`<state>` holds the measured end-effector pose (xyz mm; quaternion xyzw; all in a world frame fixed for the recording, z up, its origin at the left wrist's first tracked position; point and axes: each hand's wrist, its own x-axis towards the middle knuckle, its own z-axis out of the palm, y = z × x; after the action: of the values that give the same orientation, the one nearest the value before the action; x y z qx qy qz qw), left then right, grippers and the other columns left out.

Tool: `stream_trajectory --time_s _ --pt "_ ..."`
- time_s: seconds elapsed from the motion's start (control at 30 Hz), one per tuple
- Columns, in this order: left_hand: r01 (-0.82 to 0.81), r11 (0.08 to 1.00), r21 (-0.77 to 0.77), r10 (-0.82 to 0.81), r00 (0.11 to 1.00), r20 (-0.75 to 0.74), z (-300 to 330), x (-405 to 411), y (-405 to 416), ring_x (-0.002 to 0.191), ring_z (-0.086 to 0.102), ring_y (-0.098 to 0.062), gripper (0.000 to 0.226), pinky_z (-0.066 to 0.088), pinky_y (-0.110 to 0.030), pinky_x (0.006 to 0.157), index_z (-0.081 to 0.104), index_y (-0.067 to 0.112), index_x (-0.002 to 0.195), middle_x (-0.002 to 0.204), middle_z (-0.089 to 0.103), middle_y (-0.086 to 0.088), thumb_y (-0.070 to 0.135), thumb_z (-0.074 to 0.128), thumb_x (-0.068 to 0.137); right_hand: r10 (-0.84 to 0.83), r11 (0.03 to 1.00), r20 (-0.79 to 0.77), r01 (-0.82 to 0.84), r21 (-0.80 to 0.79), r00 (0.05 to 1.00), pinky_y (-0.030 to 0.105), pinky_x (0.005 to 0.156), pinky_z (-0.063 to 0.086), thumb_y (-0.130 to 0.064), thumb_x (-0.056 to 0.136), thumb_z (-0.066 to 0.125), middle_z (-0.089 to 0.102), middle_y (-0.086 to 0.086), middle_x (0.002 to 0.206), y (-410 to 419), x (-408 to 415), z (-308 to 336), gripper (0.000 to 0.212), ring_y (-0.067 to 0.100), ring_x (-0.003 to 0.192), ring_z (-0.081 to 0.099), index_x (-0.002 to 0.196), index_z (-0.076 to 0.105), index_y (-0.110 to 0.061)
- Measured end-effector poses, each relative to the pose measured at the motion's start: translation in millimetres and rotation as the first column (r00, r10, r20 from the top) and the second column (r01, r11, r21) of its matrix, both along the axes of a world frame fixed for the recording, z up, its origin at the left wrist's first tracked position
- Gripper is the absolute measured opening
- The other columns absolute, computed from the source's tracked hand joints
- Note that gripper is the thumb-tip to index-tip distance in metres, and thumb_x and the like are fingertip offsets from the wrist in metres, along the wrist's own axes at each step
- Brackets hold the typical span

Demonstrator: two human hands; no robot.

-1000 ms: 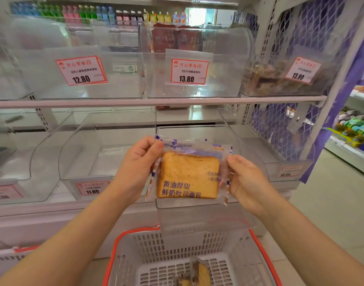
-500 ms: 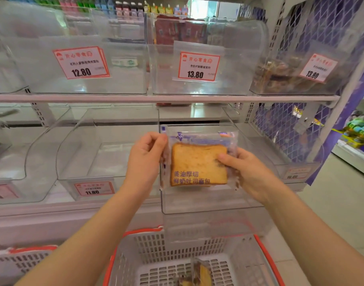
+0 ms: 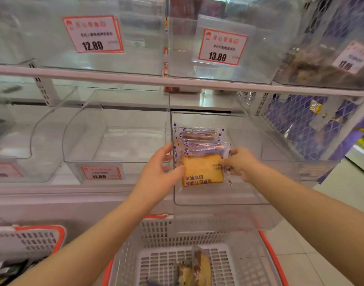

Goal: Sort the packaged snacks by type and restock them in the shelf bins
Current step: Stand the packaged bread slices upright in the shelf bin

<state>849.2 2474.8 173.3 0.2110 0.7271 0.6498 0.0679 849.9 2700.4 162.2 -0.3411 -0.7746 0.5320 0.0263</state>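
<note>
2 hands hold your toast packet (image 3: 201,170) over the clear bin (image 3: 249,195): left hand (image 3: 158,172) thumb pressing, right hand (image 3: 241,162) pinching its edge.

Three toast packets (image 3: 201,170) stand in one bin (image 3: 218,199); two baskets (image 3: 267,244) sit below, three price tags above.

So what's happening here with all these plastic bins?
A person is restocking a shop shelf. Both hands, left hand and right hand, hold a wrapped toast packet at the mouth of a clear bin on the lower shelf, where similar packets already stand. More snacks wait in the basket below.
</note>
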Motion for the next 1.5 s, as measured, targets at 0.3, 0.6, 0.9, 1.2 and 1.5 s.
stream_trajectory --time_s 0.3,0.6,0.9,1.2,1.5 --pt "0.051 0.999 -0.020 -0.051 0.999 0.008 -1 -1 -6 0.112 0.052 0.001 0.043 0.045 -0.014 0.086 0.051 0.039 0.119 0.121 0.057 0.016 0.016 0.062 0.085 0.227 0.948 0.146 -0.252 0.192 0.963 0.035 0.073 0.052 -0.012 0.086 0.064 0.062 0.019 0.114 -22 2 8 0.008 0.020 0.081 0.055 0.085 0.056 -0.011" --pt "-0.133 0.988 0.076 0.076 0.857 0.509 -57 19 -24 0.071 0.060 -0.015 0.013 0.045 -0.023 0.058 0.062 0.015 0.095 0.084 0.065 -0.001 0.015 0.050 0.091 0.484 0.776 -0.418 -0.157 0.611 0.769 0.004 0.057 0.035 -0.008 0.086 0.062 0.057 -0.016 0.063 -56 112 45 0.018 -0.008 0.060 0.052 0.073 0.062 -0.020" --pt "0.095 0.901 -0.423 0.149 0.849 0.508 -172 69 -31 0.060 0.050 -0.011 0.017 0.041 -0.017 0.050 0.062 0.005 0.099 0.081 0.055 -0.005 0.008 0.046 0.094 0.687 0.509 0.246 -0.694 0.509 0.684 0.025 0.065 0.039 -0.021 0.092 0.051 0.067 0.003 0.079 -82 147 -105 0.020 0.017 0.074 0.059 0.083 0.066 -0.011" --pt "0.370 0.622 -0.690 0.066 0.853 0.517 -305 108 -51 0.088 0.058 -0.031 0.023 0.048 -0.040 0.086 0.062 0.001 0.095 0.090 0.062 -0.020 0.013 0.043 0.096 0.583 0.439 0.689 -0.881 0.178 0.430 0.039 0.060 0.044 -0.011 0.096 0.039 0.057 0.012 0.084 -103 161 -279 0.029 0.032 0.081 0.059 0.122 0.047 -0.002" --pt "0.533 0.478 -0.698 -0.029 0.804 0.594 -344 131 -58 0.095 0.059 -0.029 0.019 0.047 -0.035 0.084 0.060 0.006 0.100 0.101 0.063 -0.015 0.011 0.042 0.095 0.567 0.027 0.756 -0.925 0.380 0.327 0.041 0.113 0.017 -0.006 0.090 0.045 0.029 0.015 0.149 -94 144 -355 0.048 0.031 0.140 0.018 0.138 0.037 -0.005"
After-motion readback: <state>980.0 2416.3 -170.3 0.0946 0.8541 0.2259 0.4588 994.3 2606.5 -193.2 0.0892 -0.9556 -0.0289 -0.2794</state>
